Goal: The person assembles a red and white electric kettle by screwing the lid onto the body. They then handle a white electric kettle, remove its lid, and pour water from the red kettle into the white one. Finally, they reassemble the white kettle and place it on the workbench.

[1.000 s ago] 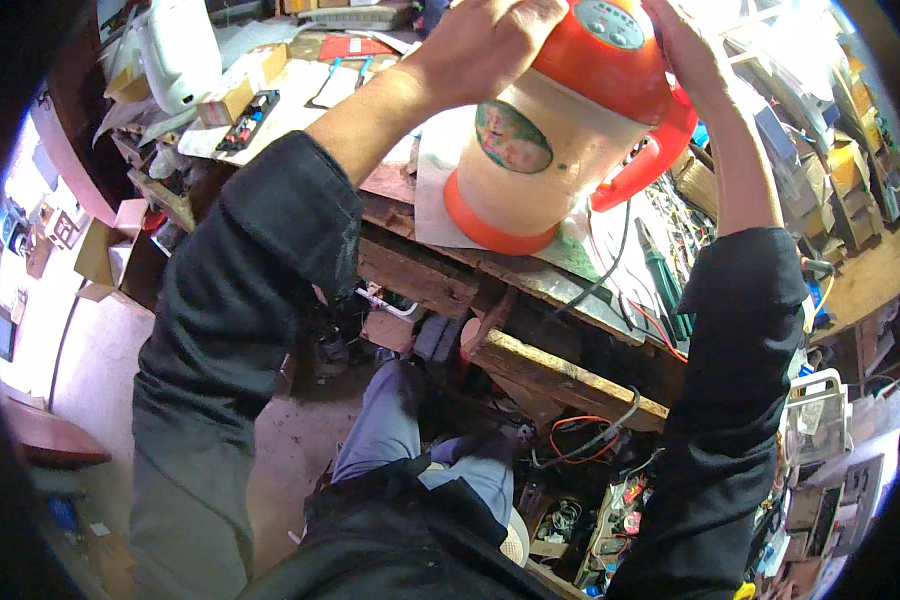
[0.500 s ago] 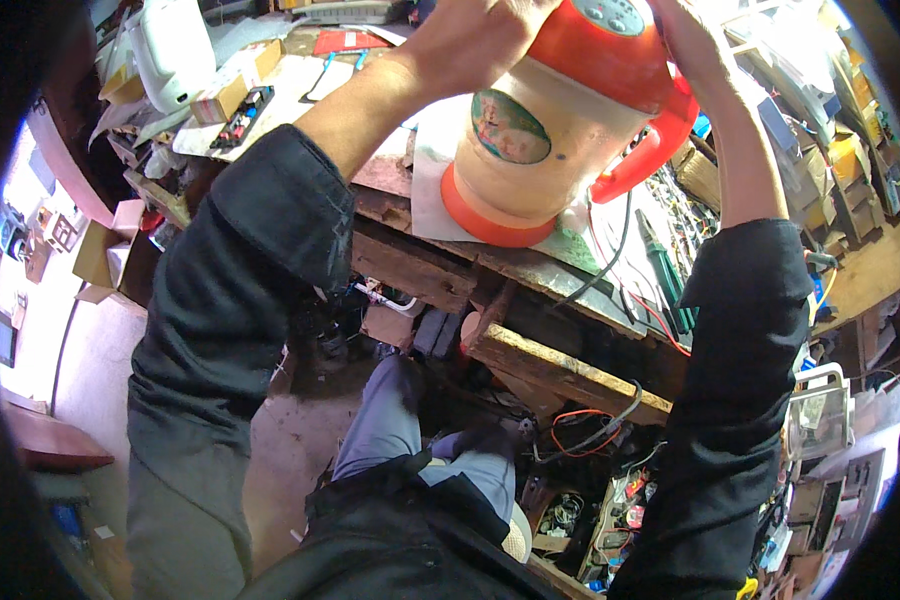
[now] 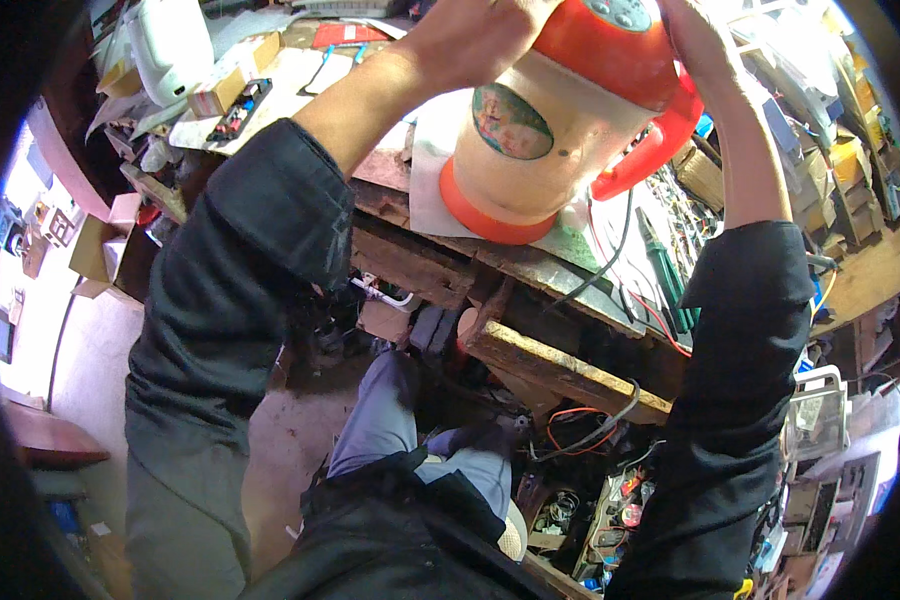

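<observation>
A soy milk maker (image 3: 540, 150) with a cream body, red base, red side handle and red lid (image 3: 610, 60) stands near the front edge of the workbench, on a white sheet (image 3: 430, 190). Round controls show on top of the lid, and an oval picture is on the body's front. My left hand (image 3: 485, 40) grips the lid's left side. My right hand (image 3: 702, 45) holds its right side, above the handle. Fingertips of both hands are partly hidden behind the lid or cut off by the upper edge.
Green-handled pliers (image 3: 662, 262) and thin wires lie right of the soy milk maker. A dark cable (image 3: 610, 270) hangs over the bench edge. A cardboard box (image 3: 235, 75) and white appliance (image 3: 173, 50) stand at left. An open wooden drawer (image 3: 560, 370) juts out above my knees.
Both hands stay on the lid of the soy milk maker. The view has shifted very slightly; nothing else visibly differs.
</observation>
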The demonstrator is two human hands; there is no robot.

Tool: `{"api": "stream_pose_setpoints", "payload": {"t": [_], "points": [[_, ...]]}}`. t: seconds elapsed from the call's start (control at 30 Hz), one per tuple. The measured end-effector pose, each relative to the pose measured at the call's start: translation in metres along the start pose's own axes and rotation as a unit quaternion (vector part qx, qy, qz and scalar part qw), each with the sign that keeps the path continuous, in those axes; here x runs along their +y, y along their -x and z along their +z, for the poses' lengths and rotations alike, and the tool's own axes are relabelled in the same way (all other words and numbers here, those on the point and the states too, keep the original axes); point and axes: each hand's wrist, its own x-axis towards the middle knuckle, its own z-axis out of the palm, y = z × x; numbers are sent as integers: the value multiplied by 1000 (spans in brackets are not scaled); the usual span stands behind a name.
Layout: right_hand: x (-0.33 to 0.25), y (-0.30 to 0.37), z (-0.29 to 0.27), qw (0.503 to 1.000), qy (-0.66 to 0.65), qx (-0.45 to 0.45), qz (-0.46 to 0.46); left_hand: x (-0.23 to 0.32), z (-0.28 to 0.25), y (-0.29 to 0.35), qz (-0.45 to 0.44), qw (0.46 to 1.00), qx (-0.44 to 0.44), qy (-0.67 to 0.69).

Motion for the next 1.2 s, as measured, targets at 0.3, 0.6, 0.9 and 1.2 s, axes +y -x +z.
{"api": "stream_pose_setpoints", "payload": {"t": [0.3, 0.6, 0.9, 1.2], "points": [[-2, 0, 5, 999, 4, -14, 46, 1, -5, 4, -20, 1000, -2, -16], [-13, 9, 6, 999, 33, -5, -17, -1, -4, 6, 30, 999, 1, -18], [-9, 7, 0, 1000, 10, -11, 0, -2, -3, 4, 41, 999, -6, -13], [1, 0, -2, 998, -45, -15, 40, -10, 1, 0, 34, 999, 2, 0]]}}
